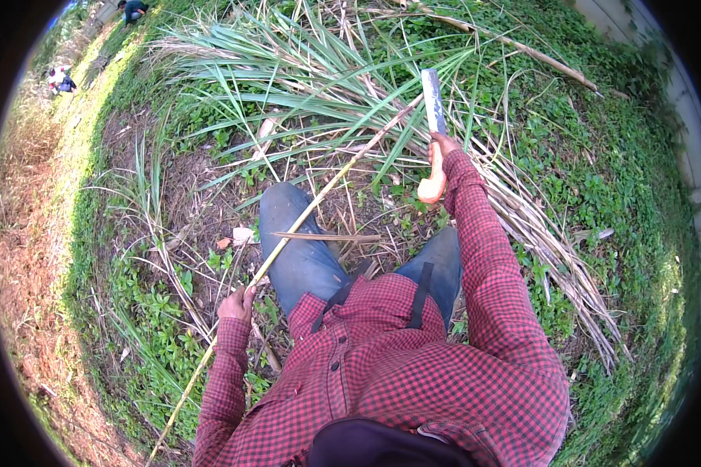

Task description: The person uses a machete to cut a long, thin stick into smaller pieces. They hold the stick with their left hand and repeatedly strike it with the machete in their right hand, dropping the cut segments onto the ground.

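My left hand (237, 304) is closed round a long yellow-green cane stalk (313, 205), low on the left beside my leg. The stalk slants up across my left thigh, and its far end reaches the green leaves near the blade. In my right hand (444, 145) is a machete (435, 101) with a pale orange, hooked handle (432, 184); the blade points away from me. My right fingers are wrapped round the handle's upper part. A dry brown leaf strip (327, 237) lies across the stalk over my thigh.
A heap of long green leaves (304, 86) spreads ahead, and dry stalks (537, 233) bundle along the right. Farther off lies another cane (514, 45). A pale wall (689, 132) bounds the right side. Two people (61, 80) are at the far left, beyond the grass.
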Available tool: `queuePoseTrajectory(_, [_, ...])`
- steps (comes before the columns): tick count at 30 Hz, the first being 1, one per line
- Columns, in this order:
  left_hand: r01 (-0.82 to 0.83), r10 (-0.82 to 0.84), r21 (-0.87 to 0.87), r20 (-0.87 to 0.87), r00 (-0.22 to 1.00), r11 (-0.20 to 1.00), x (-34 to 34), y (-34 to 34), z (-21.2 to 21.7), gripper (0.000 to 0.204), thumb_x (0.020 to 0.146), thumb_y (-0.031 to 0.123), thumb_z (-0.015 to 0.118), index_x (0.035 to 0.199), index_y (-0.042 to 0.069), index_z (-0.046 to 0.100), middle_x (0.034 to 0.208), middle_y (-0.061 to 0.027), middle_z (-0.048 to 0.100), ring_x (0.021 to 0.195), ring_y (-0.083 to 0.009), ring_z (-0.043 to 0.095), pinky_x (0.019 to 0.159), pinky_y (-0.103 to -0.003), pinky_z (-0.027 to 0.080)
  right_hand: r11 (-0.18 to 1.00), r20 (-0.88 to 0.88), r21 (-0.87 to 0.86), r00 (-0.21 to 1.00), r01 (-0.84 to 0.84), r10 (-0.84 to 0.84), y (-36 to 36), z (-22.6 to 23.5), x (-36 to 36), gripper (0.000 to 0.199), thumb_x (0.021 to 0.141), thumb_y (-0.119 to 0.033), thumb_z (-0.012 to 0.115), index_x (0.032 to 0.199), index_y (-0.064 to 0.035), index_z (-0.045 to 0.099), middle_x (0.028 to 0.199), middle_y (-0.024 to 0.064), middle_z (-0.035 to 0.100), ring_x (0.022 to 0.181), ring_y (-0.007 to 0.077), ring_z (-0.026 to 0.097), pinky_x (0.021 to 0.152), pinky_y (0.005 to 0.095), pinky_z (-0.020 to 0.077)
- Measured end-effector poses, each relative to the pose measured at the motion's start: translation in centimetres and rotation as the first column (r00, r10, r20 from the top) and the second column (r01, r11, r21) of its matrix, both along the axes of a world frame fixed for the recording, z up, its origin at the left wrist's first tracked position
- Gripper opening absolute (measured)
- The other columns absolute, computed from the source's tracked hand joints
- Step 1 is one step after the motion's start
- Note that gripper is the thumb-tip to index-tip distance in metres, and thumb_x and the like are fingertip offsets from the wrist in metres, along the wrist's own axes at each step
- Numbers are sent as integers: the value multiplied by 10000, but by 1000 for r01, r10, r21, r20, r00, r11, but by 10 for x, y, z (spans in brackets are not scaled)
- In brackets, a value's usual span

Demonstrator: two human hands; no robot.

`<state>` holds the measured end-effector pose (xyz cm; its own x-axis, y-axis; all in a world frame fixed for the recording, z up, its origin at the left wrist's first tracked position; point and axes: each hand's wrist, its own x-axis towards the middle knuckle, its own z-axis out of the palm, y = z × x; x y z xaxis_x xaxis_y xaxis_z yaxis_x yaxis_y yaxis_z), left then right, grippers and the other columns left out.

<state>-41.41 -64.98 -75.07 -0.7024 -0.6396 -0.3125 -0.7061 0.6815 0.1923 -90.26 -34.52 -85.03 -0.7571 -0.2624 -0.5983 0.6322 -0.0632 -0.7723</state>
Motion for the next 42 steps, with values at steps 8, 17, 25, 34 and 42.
queuePoseTrajectory(8, [-40, 43, 76, -37, 998, 996, -3, -7, -7, 437, 856, 481, 439, 813, 74, 590, 686, -201, 588, 693, -398, 572, 625, -470, 439, 848, -41, 61, 848, -526, 529, -26, 6, 91, 436, 779, -248, 636, 1122, -22, 488, 613, 49, 538, 450, 129, 499, 431, 263, 430])
queuePoseTrajectory(17, [-25, 6, 101, 177, 984, 995, -23, -2, 22, 551, 852, 581, 332, 1054, 143, 600, 823, -177, 633, 813, -336, 609, 751, -450, 471, 821, 11, 195, 838, -537, 546, -34, 5, 122, 298, 775, -204, 632, 976, -10, 528, 568, 69, 522, 394, 171, 496, 369, 313, 438])
queuePoseTrajectory(25, [-43, 16, 202, 133, 991, 978, -33, 11, 32, 578, 857, 587, 297, 1032, 129, 603, 855, -178, 630, 826, -328, 607, 748, -437, 478, 938, -86, 151, 941, -312, 326, -44, 8, 118, 332, 771, -284, 633, 931, -24, 501, 571, 66, 513, 414, 172, 503, 380, 300, 438])
queuePoseTrajectory(34, [-75, 66, 351, 36, 997, 933, -38, 2, 6, 528, 854, 542, 379, 1121, 130, 575, 977, -181, 613, 910, -329, 588, 814, -415, 459, 828, -105, 214, 831, -518, 547, -43, 24, 140, 312, 766, -259, 649, 940, -32, 526, 594, 62, 536, 421, 165, 515, 384, 289, 449])
queuePoseTrajectory(42, [-19, 18, 441, 6, 1000, 898, -39, -6, 8, 556, 867, 533, 352, 1144, 96, 555, 1054, -177, 592, 986, -324, 561, 891, -402, 418, 765, -103, 315, 781, -561, 616, -27, -1, 128, 392, 749, -261, 660, 1015, 9, 558, 650, 74, 566, 486, 164, 548, 434, 293, 455])
